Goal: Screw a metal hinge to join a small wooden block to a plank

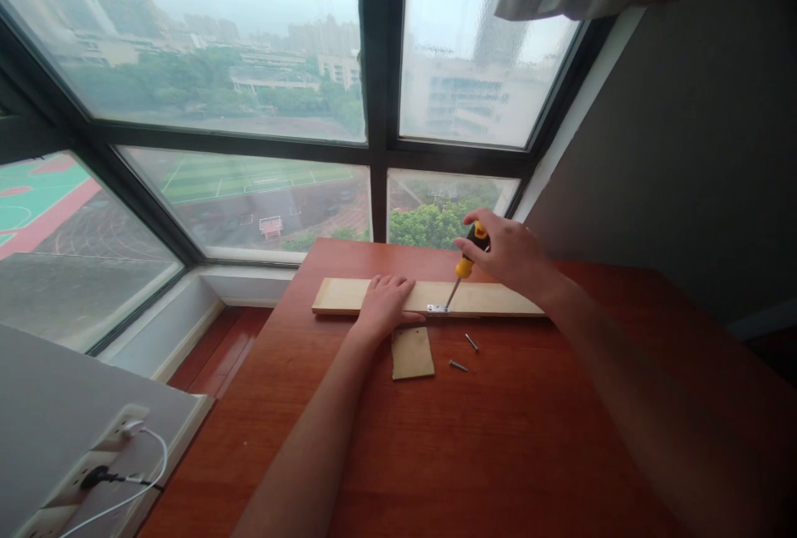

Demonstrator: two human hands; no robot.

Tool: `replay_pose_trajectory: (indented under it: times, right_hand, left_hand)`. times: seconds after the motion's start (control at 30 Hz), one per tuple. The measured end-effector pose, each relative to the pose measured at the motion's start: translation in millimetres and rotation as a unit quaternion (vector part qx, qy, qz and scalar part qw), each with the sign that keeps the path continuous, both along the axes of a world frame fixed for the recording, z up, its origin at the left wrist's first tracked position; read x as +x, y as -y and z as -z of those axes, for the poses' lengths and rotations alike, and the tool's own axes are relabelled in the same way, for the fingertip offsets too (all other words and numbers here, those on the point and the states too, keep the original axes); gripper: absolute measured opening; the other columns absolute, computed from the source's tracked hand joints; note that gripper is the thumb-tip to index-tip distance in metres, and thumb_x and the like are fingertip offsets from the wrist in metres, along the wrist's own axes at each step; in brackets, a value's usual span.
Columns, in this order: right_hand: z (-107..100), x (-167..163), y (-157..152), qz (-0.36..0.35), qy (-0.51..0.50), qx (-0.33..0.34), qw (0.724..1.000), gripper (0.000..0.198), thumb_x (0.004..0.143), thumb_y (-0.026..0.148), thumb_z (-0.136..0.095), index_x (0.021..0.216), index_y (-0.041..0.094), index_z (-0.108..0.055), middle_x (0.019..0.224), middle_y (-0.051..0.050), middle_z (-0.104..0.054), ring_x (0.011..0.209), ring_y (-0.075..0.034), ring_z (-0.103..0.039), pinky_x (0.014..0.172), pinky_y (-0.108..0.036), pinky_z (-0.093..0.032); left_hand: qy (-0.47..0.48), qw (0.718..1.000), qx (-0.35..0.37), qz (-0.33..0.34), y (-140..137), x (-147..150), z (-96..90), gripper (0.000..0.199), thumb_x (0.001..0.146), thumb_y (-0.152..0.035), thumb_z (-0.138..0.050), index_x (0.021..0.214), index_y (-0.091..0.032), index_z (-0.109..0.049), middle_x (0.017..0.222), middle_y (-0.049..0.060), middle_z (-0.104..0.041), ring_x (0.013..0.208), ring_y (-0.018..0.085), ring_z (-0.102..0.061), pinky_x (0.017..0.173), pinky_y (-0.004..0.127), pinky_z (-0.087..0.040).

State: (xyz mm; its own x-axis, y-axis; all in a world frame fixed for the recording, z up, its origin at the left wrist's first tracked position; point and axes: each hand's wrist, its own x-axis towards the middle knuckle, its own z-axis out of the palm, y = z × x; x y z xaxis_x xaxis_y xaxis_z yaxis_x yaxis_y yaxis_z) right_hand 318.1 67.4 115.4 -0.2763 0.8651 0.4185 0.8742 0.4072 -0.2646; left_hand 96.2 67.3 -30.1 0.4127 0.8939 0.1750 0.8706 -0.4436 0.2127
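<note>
A pale wooden board lies across the table. My left hand rests over its left part, fingers at the far edge and thumb along the near edge. In my right hand is a screwdriver with a yellow and black handle, its shaft slanting down to the left. Its tip meets a small metal plate at the board's near edge; whether a screw sits under the tip is too small to tell. Nearer to me lie a square tan piece and two loose screws.
The reddish-brown wooden table stands before a window with dark frames. A grey wall rises at right. Lower left, a white cable and a black plug are in wall sockets.
</note>
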Motion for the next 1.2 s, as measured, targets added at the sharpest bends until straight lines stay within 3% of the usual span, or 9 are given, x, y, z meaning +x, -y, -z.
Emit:
replay_pose_trajectory:
  times: [0.1, 0.27, 0.4, 0.47, 0.6, 0.67, 0.83, 1.03, 1.2]
  right_hand:
    - [1.0, -0.8, -0.9, 0.022, 0.007, 0.006, 1.0, 0.034, 0.087, 0.044, -0.053, 0.112, 0.021, -0.058, 0.093, -0.008, -0.069, 0.079, -0.025, -0.064, 0.064, -0.033, -0.045]
    - [-0.9, 1.1, -2.8, -0.102, -0.065, -0.047, 0.992, 0.039, 0.087, 0.027, -0.048, 0.125, 0.02, -0.05, 0.106, -0.007, -0.068, 0.089, -0.02, -0.064, 0.072, -0.03, -0.048]
    - [1.1, -0.9, -1.3, 0.025, 0.016, 0.011, 1.0, 0.04, 0.087, 0.046, -0.052, 0.119, 0.022, -0.058, 0.092, -0.007, -0.069, 0.079, -0.026, -0.065, 0.066, -0.035, -0.046]
    - [2.1, -1.7, 0.1, 0.047, 0.032, 0.022, 0.998, 0.043, 0.088, 0.049, -0.049, 0.122, 0.023, -0.057, 0.093, -0.008, -0.07, 0.08, -0.028, -0.065, 0.065, -0.036, -0.045]
    - [1.2, -1.2, 1.4, -0.065, -0.037, -0.012, 0.997, 0.046, 0.09, 0.029, -0.041, 0.135, 0.022, -0.046, 0.112, -0.007, -0.066, 0.092, -0.023, -0.064, 0.072, -0.032, -0.048]
    - [0.3, -1.5, 1.9, -0.092, -0.052, -0.024, 0.994, 0.045, 0.089, 0.028, -0.042, 0.134, 0.021, -0.047, 0.109, -0.006, -0.067, 0.092, -0.021, -0.064, 0.073, -0.03, -0.048]
    - [1.5, -4.1, 4.4, 0.032, 0.034, 0.026, 0.999, 0.044, 0.09, 0.047, -0.046, 0.128, 0.025, -0.054, 0.099, -0.007, -0.069, 0.08, -0.026, -0.064, 0.065, -0.035, -0.045]
    - [4.2, -1.8, 3.9, -0.053, -0.033, -0.009, 0.998, 0.046, 0.091, 0.031, -0.04, 0.136, 0.021, -0.041, 0.108, -0.008, -0.065, 0.084, -0.022, -0.064, 0.066, -0.031, -0.046]
    - [6.1, -3.0, 4.7, 0.063, 0.039, 0.033, 0.997, 0.043, 0.091, 0.049, -0.044, 0.125, 0.023, -0.052, 0.103, -0.009, -0.068, 0.079, -0.027, -0.064, 0.062, -0.035, -0.043]
  left_hand:
    - [0.001, 1.0, 0.001, 0.004, 0.0, -0.1, -0.6, 0.065, 0.073, -0.063, -0.067, 0.124, -0.026, -0.055, 0.125, 0.011, -0.06, 0.118, 0.029, -0.052, 0.103, 0.042, -0.033]
    - [0.002, 1.0, 0.009, 0.003, 0.1, 0.0, 0.0, 0.064, 0.074, -0.064, -0.065, 0.122, -0.024, -0.055, 0.124, 0.011, -0.061, 0.117, 0.029, -0.052, 0.102, 0.04, -0.033]
    - [-0.002, 1.0, 0.006, 0.002, 0.2, 0.3, 0.4, 0.065, 0.073, -0.064, -0.066, 0.123, -0.024, -0.055, 0.123, 0.011, -0.061, 0.116, 0.029, -0.053, 0.103, 0.042, -0.033]
    - [-0.004, 1.0, 0.004, 0.0, 0.2, 0.3, 0.7, 0.067, 0.072, -0.064, -0.067, 0.124, -0.025, -0.054, 0.123, 0.011, -0.061, 0.117, 0.029, -0.052, 0.103, 0.042, -0.032]
    - [0.001, 1.0, 0.009, -0.002, 0.2, 0.1, 1.3, 0.067, 0.073, -0.065, -0.065, 0.125, -0.025, -0.053, 0.124, 0.01, -0.061, 0.118, 0.029, -0.052, 0.104, 0.041, -0.031]
    - [0.005, 1.0, 0.009, -0.001, 0.2, -0.1, 1.3, 0.066, 0.074, -0.066, -0.064, 0.124, -0.025, -0.053, 0.124, 0.01, -0.061, 0.117, 0.029, -0.052, 0.103, 0.041, -0.032]
    - [0.01, 1.0, 0.007, 0.001, 0.3, -0.4, 1.2, 0.068, 0.076, -0.067, -0.061, 0.128, -0.024, -0.051, 0.127, 0.011, -0.06, 0.118, 0.029, -0.052, 0.103, 0.04, -0.032]
    - [0.005, 1.0, 0.007, 0.0, 0.6, -0.3, 0.9, 0.063, 0.077, -0.065, -0.061, 0.125, -0.025, -0.053, 0.126, 0.01, -0.06, 0.119, 0.029, -0.052, 0.104, 0.04, -0.032]
    - [0.001, 1.0, 0.01, 0.003, 0.2, -0.4, 1.4, 0.067, 0.074, -0.066, -0.063, 0.125, -0.023, -0.053, 0.126, 0.011, -0.06, 0.119, 0.029, -0.052, 0.103, 0.039, -0.033]
